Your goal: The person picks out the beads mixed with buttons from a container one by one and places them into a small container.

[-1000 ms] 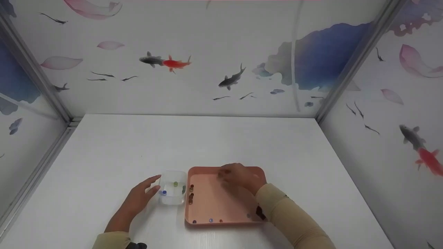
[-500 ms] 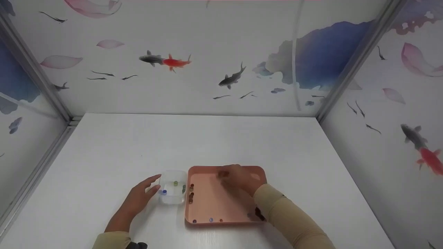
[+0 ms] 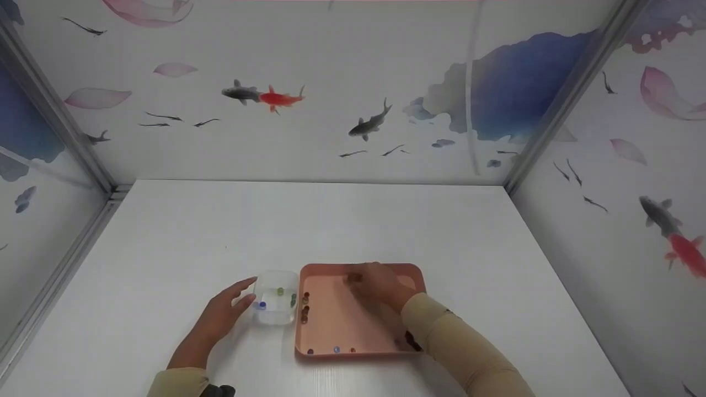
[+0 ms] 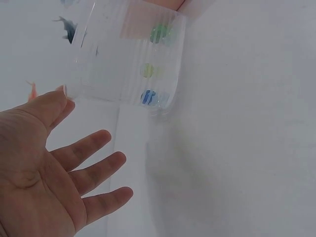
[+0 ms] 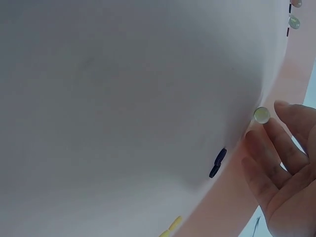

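In the head view my left hand [image 3: 222, 313] reaches the left side of a clear plastic container [image 3: 276, 317], a fingertip touching its wall in the left wrist view and the other fingers [image 4: 101, 200] spread. Green, yellow-green and blue marbles [image 4: 148, 97] lie inside the container. At the far edge of a pink-orange tray [image 3: 331, 328], my right hand [image 3: 378, 284] bends down with its fingertips shadowed from above. The right wrist view shows a pale marble [image 5: 261, 115] beside the tips of the thumb and index finger; these look apart, not pinching.
Several dark marbles [image 3: 305, 311] line the tray's left side, and a few more, including a blue marble [image 3: 336, 349], lie along its near edge. Dark pieces [image 3: 411, 341] sit in the near right corner, partly behind the sleeve. Printed walls enclose the white table [image 3: 220, 220].
My right hand shifts slightly at the tray's far edge, and its forearm drifts a little left. The left hand and container stay put.
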### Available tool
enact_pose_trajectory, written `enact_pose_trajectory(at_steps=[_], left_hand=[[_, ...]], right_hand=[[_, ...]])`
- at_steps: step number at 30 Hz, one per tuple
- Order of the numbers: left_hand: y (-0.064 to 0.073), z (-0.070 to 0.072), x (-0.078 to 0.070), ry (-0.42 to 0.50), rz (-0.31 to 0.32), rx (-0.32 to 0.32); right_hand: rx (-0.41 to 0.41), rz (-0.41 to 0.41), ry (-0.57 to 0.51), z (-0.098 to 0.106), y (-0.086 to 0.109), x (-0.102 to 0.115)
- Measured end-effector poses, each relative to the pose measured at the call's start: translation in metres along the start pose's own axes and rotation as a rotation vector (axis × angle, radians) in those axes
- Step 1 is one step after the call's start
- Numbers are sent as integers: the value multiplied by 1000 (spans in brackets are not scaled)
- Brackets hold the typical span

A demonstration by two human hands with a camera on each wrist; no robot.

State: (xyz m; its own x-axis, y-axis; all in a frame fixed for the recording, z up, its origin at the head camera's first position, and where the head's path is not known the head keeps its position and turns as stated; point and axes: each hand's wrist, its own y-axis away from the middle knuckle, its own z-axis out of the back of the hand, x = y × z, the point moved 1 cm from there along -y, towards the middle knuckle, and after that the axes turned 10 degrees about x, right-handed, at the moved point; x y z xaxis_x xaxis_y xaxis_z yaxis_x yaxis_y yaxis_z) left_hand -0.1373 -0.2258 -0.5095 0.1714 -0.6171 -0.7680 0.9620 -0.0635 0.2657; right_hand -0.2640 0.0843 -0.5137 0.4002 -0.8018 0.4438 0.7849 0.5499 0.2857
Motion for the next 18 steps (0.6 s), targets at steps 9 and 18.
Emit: enact_pose_trajectory(at_steps=[9,18], left_hand=[[1,0,-2,-17,2,-6],[1,0,-2,-14,-3,-2]], right_hand=[[-19,-2,42,-2,0,4],[-60,-12,57,-6,-1,6]])
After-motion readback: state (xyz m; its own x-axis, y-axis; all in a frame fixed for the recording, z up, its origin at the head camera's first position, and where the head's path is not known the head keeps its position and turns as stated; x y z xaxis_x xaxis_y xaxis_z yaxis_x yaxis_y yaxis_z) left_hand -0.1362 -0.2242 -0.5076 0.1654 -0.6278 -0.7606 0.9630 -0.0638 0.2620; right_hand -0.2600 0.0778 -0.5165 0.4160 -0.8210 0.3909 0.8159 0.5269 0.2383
